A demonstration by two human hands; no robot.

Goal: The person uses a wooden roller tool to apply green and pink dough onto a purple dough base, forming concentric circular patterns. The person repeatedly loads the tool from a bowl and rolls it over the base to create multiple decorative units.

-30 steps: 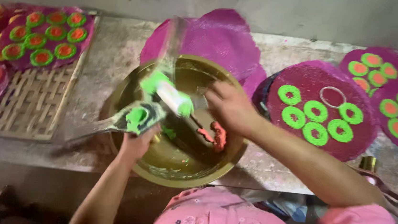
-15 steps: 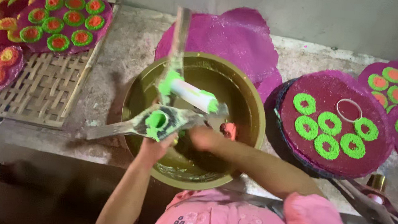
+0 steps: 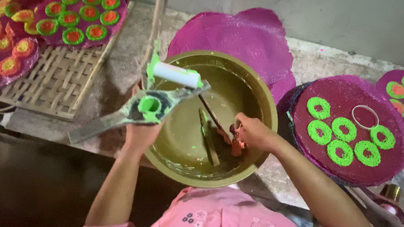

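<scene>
On the worktop (image 3: 314, 55) the big brass bowl (image 3: 266, 104) sits centre, left hand (image 3: 140, 135) at 9 o'clock closed w/ a paint-slick, prob. slippery green stencil paddle (image 3: 150, 106), right hand (image 3: 254, 132) at 3 o'clock pinching a thin stiff stick (image 3: 211, 117), best held by its dry end.

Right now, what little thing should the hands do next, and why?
Probably lift the right hand out of the brass-coloured bowl with its reddish tool. The left hand already holds the green-smeared stencil paddle above the rim.
</scene>
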